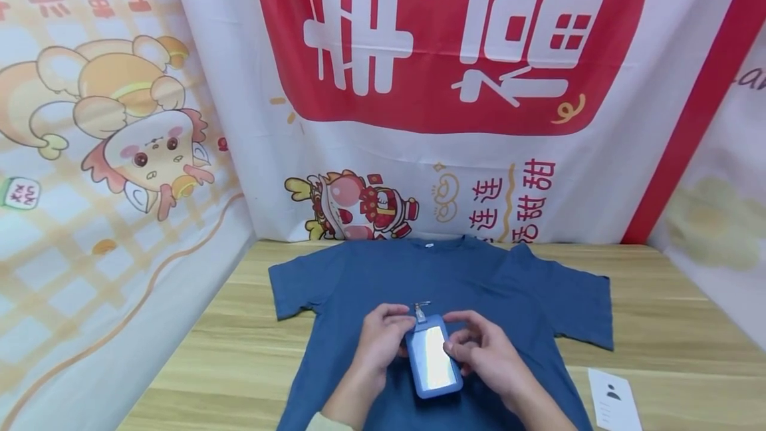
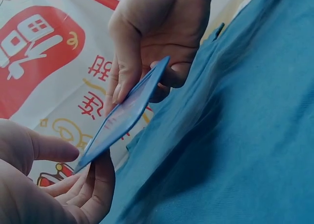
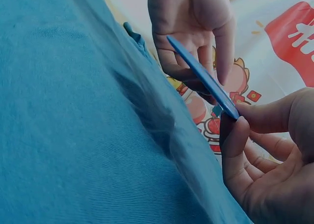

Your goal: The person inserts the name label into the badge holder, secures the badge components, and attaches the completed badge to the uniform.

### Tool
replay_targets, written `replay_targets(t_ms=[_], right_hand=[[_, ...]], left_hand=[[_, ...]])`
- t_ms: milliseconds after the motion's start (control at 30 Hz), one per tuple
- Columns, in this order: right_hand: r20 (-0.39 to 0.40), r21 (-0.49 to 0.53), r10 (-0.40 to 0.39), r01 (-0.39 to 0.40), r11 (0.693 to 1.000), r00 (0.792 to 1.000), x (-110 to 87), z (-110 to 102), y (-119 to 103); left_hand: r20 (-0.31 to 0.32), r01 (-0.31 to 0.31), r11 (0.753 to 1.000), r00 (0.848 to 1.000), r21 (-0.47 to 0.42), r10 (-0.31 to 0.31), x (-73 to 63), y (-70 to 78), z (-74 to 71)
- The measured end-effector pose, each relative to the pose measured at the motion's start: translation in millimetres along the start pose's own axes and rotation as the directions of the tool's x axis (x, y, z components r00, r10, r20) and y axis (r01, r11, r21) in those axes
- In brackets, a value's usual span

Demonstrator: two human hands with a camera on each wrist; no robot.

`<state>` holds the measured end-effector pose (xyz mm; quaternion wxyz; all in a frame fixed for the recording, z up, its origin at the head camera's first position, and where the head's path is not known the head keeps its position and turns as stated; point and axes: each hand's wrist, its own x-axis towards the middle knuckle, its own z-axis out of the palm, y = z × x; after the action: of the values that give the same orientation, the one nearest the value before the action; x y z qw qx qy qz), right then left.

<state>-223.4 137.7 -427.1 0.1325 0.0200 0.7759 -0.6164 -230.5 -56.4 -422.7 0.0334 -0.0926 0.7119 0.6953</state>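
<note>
A blue badge holder [image 1: 433,359] with a shiny clear window is held between both hands over the dark blue T-shirt [image 1: 335,324]. A metal clip [image 1: 420,314] sticks up from its top end. At the upper left corner my left hand [image 1: 381,341] grips the holder, thumb in front and fingers behind. My right hand [image 1: 483,351] pinches the right edge, its thumb beside the window. Seen edge-on in the right wrist view, the thin holder [image 3: 202,76] is tilted and raised off the shirt. The shirt lies spread out, sleeves to both sides.
On the wooden table [image 1: 221,344], right of the shirt, lies a white card [image 1: 614,399] with a dark person icon and lines of print. Behind the table hangs a white cloth [image 1: 227,85] with red print; patterned cloths hang at both sides.
</note>
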Motion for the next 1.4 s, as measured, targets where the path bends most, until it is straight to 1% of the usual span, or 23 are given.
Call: replay_targets(t_ms=[100,167,333,633,767,900,1067,1133,1233,1333,1400], right_hand=[[0.028,0.001,-0.003,0.003,1.000,1.000,-0.4,0.2,0.3],[0.033,-0.001,-0.002,0.002,1.000,0.999,-0.7,0.8,0.3],[0.022,-0.004,0.007,-0.007,1.000,1.000,-1.0,2.1,0.4],[-0.008,-0.009,0.005,-0.005,1.000,1.000,-2.6,2.1,1.4],[-0.008,-0.007,0.013,-0.013,1.000,1.000,-3.1,1.8,0.8],[0.006,-0.006,0.011,-0.011,1.000,1.000,-3.0,0.9,1.7],[0.032,-0.006,0.006,-0.006,1.000,0.999,-0.8,-0.5,2.7],[0.037,-0.010,0.012,-0.011,1.000,0.999,0.0,-0.9,2.9],[0.059,-0.022,0.014,-0.012,1.000,0.998,0.5,-1.4,3.5],[0.089,-0.032,0.007,-0.004,0.999,0.996,0.4,-1.5,4.1],[0.105,-0.034,0.001,0.002,0.999,0.994,0.0,-1.4,3.9]], left_hand=[[-0.003,0.035,0.999,0.999,0.012,-0.035,0.6,0.4,-0.2],[-0.005,0.045,0.999,0.999,0.017,-0.044,0.2,0.7,0.4],[-0.010,0.028,1.000,1.000,0.009,-0.028,-0.3,-0.3,1.4],[-0.029,-0.007,0.999,1.000,-0.036,0.006,1.2,-5.0,2.2],[-0.007,-0.010,0.999,1.000,-0.035,0.010,2.1,-5.1,0.9],[0.020,0.001,1.000,1.000,-0.020,0.000,2.8,-3.5,-1.7],[0.057,0.032,0.999,0.998,-0.027,-0.030,4.8,1.2,-5.9],[0.062,0.039,0.999,0.997,-0.029,-0.037,5.0,2.0,-6.4],[0.045,0.017,1.000,0.999,-0.021,-0.016,5.2,0.4,-6.3],[0.014,-0.011,1.000,1.000,-0.004,0.011,5.6,-2.1,-6.3],[-0.003,-0.019,1.000,1.000,0.006,0.019,6.6,-3.3,-6.3]])
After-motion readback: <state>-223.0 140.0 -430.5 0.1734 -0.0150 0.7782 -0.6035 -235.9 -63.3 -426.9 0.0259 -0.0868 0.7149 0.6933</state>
